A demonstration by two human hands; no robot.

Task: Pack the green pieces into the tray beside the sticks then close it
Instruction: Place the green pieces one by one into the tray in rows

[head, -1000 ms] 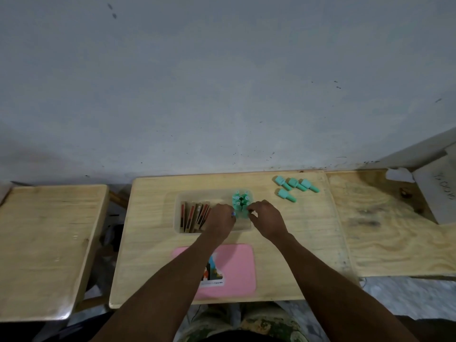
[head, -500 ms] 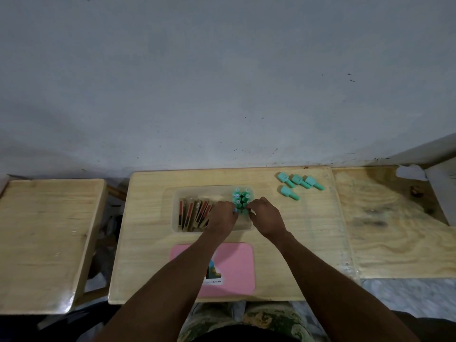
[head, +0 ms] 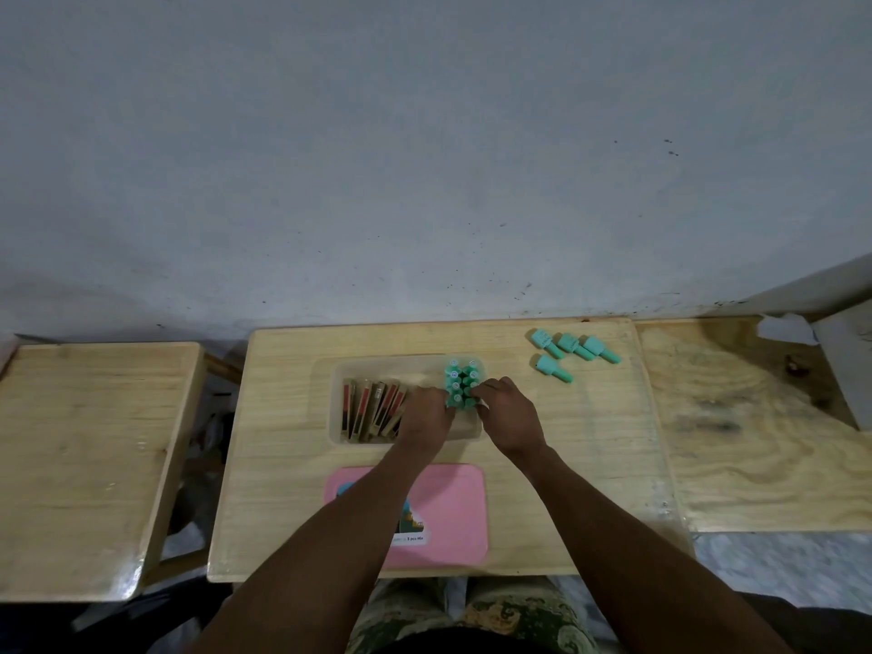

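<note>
Four green pieces (head: pixel 573 350) wait right of both hands, left (head: pixel 427 415) and right (head: pixel 507 415), each grip still pinching the packed cluster (head: pixel 461 383) in the tray (head: pixel 340 434), so packing continues.

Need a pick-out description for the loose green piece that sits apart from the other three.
Start at the middle wooden table, far right corner, right of the clear tray. Four loose green pieces lie there: three side by side in a row. The target green piece lies alone just in front of that row, nearest the person.
</note>
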